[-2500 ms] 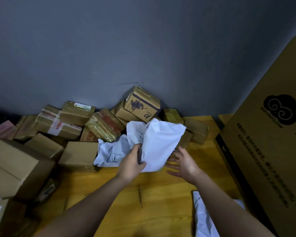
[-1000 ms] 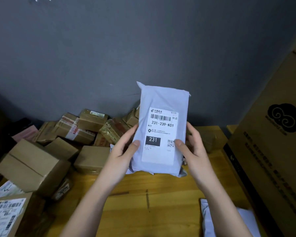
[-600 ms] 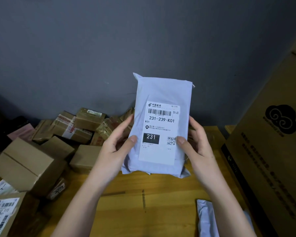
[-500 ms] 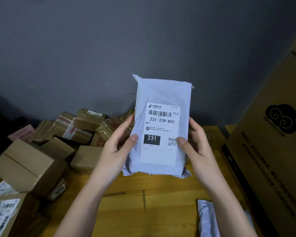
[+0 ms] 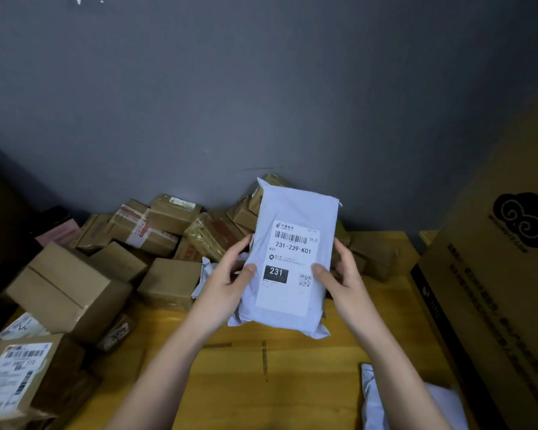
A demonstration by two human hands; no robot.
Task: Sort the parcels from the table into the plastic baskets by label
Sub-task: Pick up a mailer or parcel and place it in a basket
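I hold a white poly-bag parcel (image 5: 295, 212) upright above the wooden table (image 5: 230, 383), its label facing me. The label reads 231-239-K01 with a black block marked 231. My left hand (image 5: 227, 283) grips the parcel's left edge, thumb on the front. My right hand (image 5: 342, 280) grips its right edge the same way. Behind it several brown cardboard parcels (image 5: 165, 225) are heaped against the grey wall. No plastic basket is in view.
Bigger cartons (image 5: 66, 290) crowd the left side; one at the near left (image 5: 16, 380) shows a label. Another white bag (image 5: 410, 405) lies at the near right. A tall printed carton (image 5: 494, 290) stands along the right edge.
I lifted the white bag off the pile, turned it label-up and held it in both hands. In the last half second it has sunk slightly lower.
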